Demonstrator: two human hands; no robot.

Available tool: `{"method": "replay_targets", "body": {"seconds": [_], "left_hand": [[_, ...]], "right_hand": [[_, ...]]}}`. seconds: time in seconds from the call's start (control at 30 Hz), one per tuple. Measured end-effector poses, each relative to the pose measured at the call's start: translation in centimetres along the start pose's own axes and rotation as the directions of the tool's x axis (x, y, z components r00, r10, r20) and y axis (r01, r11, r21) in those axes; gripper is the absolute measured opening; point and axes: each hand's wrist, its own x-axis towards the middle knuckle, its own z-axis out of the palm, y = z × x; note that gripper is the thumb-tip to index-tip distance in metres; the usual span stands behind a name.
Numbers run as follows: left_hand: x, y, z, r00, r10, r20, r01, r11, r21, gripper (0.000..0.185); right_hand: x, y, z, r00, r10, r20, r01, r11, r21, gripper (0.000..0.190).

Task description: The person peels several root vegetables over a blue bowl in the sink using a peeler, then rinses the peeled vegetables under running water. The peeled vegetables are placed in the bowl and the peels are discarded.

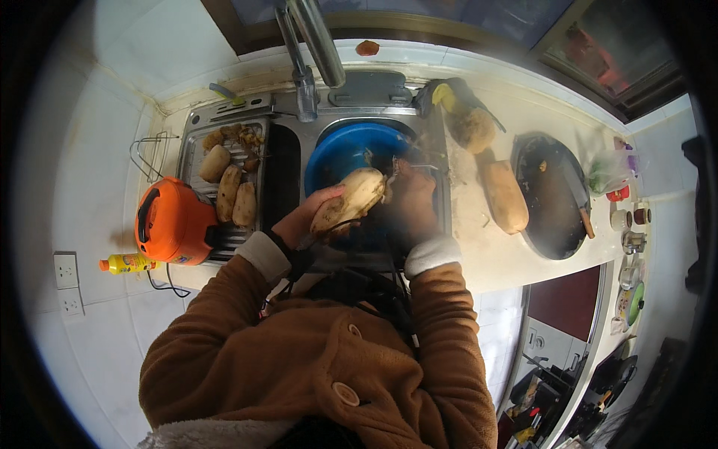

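My left hand [317, 213] grips a thick, pale lotus root segment [356, 196] with brown stains, tilted over a blue plastic basin [328, 149] in the sink. Close to the root's far end, my right hand [414, 196] is blurred and closed around a thin metal tool, apparently a peeler [395, 175]. A strip of peel hangs between tool and root. Dark, indistinct matter lies in the basin. On the ribbed steel drainboard [193, 140] to the left rest several root pieces [229, 193] and a heap of brown scraps [241, 136].
An orange lidded appliance [174, 221] stands at the drainboard's front, beside a yellow bottle [129, 264]. The faucet [320, 45] rises behind the basin. Rightward on the counter lie a tan cylindrical vegetable [506, 196] and a dark board [544, 219] bearing a wooden-handled knife [576, 191].
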Motion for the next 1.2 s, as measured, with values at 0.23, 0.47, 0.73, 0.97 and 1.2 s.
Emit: {"method": "replay_targets", "body": {"seconds": [0.23, 0.47, 0.73, 0.97, 1.2], "left_hand": [[-0.8, 1.3, 0.6, 0.997, -0.072, -0.019, 0.072, 0.997, -0.02, 0.06], [-0.4, 0.9, 0.2, 0.991, 0.119, -0.06, -0.125, 0.988, -0.094, 0.062], [2.3, 1.2, -1.1, 0.991, 0.082, 0.106, -0.044, 0.947, -0.319, 0.052], [0.8, 0.2, 0.1, 1.0, 0.011, 0.012, -0.009, 0.978, -0.21, 0.052], [1.2, 0.3, -0.3, 0.991, 0.078, 0.114, -0.056, 0.982, -0.18, 0.052]], "right_hand": [[-0.1, 3.5, -2.6, 0.997, -0.076, 0.029, 0.079, 0.982, -0.169, 0.008], [-0.4, 2.2, -2.6, 0.985, 0.165, -0.056, -0.166, 0.986, 0.004, 0.015], [-2.5, 4.5, 0.4, 0.989, 0.029, 0.142, 0.01, 0.963, -0.271, 0.013], [-0.3, 1.2, -1.9, 0.999, -0.046, -0.018, 0.043, 0.986, -0.162, 0.014], [-1.6, 3.1, 0.0, 0.99, -0.099, 0.097, 0.126, 0.936, -0.329, 0.014]]}}
